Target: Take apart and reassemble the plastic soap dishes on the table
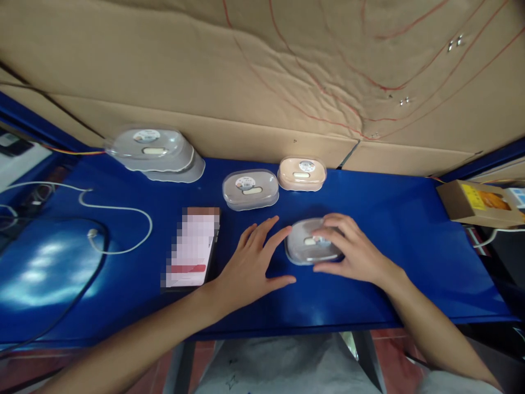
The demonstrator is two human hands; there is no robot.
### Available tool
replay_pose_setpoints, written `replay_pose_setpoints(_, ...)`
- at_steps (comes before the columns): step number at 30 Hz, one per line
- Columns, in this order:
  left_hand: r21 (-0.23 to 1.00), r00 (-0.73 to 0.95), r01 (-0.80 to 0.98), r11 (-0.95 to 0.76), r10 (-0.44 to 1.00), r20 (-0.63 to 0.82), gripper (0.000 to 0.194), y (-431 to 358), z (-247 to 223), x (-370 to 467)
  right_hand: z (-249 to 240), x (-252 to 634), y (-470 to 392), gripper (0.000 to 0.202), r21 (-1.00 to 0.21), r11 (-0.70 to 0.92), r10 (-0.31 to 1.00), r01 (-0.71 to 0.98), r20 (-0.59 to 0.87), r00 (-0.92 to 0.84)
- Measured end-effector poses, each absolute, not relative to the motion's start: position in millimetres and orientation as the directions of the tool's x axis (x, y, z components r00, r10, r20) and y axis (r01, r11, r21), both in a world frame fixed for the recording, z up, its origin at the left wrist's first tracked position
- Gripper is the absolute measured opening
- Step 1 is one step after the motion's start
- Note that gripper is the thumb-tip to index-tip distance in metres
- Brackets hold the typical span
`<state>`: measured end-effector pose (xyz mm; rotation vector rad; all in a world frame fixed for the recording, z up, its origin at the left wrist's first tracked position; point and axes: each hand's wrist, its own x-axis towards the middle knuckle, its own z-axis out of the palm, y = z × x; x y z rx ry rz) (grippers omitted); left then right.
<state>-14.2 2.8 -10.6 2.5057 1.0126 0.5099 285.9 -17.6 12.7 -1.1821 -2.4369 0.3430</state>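
My right hand (353, 249) grips the right side of a small grey oval plastic container (305, 253) with a clear lid, fingers on top and thumb at the near edge. Part of its round label is hidden under the fingers. To its left, my left hand (258, 260) is open, fingers spread, with the index fingertip close to the container's edge; I cannot tell whether it touches. Just beyond the hands sit a similar grey container (251, 200) and a peach-coloured one (302, 183), both with clear lids and round labels.
A stack of grey lidded containers (172, 161) stands at the back left against the cardboard wall (229, 126). A phone (192, 251) lies left of my left hand on the blue table (394, 219). Cables (123, 208) lie farther left; a cardboard box (455, 202) sits at right.
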Motion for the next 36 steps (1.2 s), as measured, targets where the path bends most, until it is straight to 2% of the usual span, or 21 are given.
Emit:
replay_pose_setpoints(2,0.524,0.703,0.543,-0.656,0.697,0.143,0.104,1.5,-12.5,-14.2,12.8,277.9,-23.7,0.068,-0.454,0.643,0.757,0.616,0.261,-0.598)
replay_pose_setpoints(5,0.573,0.736,0.503,-0.647,0.668,0.108,0.103,-0.8,-13.9,-13.7,11.8,278.6,-23.0,0.071,-0.513,0.636,0.763,0.576,0.306,-0.569)
replay_pose_setpoints(12,0.546,0.763,0.476,-0.690,0.632,0.134,0.097,-3.4,-12.9,-13.0,-0.2,303.1,1.2,0.052,-0.433,0.486,0.863,0.759,0.373,-0.341)
replay_pose_setpoints(16,0.464,0.820,0.457,-0.759,0.562,0.111,0.079,-5.5,-13.0,-11.8,-15.2,309.0,9.8,0.048,-0.449,0.424,0.899,0.787,0.315,-0.305)
replay_pose_setpoints(22,0.428,0.809,0.472,-0.771,0.572,0.137,0.055,-6.5,-11.7,-12.6,-25.5,310.3,13.9,0.047,-0.450,0.413,0.908,0.792,0.265,-0.323)
replay_pose_setpoints(27,0.423,0.791,0.491,-0.761,0.593,0.150,0.058,-6.2,-14.9,-12.7,-5.2,305.5,5.0,0.047,-0.438,0.470,0.883,0.766,0.239,-0.404)
replay_pose_setpoints(32,0.540,0.745,0.480,-0.692,0.647,0.166,0.061,-4.3,-14.9,-11.1,17.6,278.1,-23.0,0.088,-0.449,0.634,0.742,0.630,0.126,-0.658)
replay_pose_setpoints(36,0.638,0.695,0.469,-0.610,0.701,0.159,0.069,0.0,-10.4,-10.8,12.4,261.7,-33.7,0.074,-0.352,0.676,0.720,0.648,0.129,-0.682)
